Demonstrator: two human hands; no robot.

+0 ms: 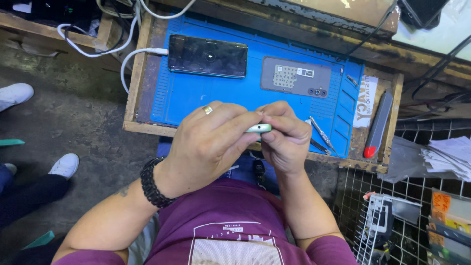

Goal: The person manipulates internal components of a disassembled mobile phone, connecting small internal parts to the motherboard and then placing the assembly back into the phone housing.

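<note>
Fingers [245, 125] of both hands were closed around one small pale green piece [259, 128], held in the air just above the front edge of the wooden tray [131, 88]. Going from big to small: the blue work mat [206, 95] filled the tray, and on it lay a dark phone [208, 56] with a white cable [142, 51] plugged in, and a grey back cover [296, 77] well apart from it to the right. Near the mat's right side lay metal tweezers [321, 133], and beside the mat a grey tool with a red tip [378, 126]. The left hand [208, 145], with a ring and a black bracelet, wrapped over the piece from the left; the right hand [284, 137] pinched its other end. To do this step well, I judged that the grip should be firm but light, with both hands kept low over the mat, so a slip would drop the piece on the mat and not on the floor. The green piece looked narrow, smooth and rounded at its end; most of it was hidden by the fingers, so I could not tell its full shape.
</note>
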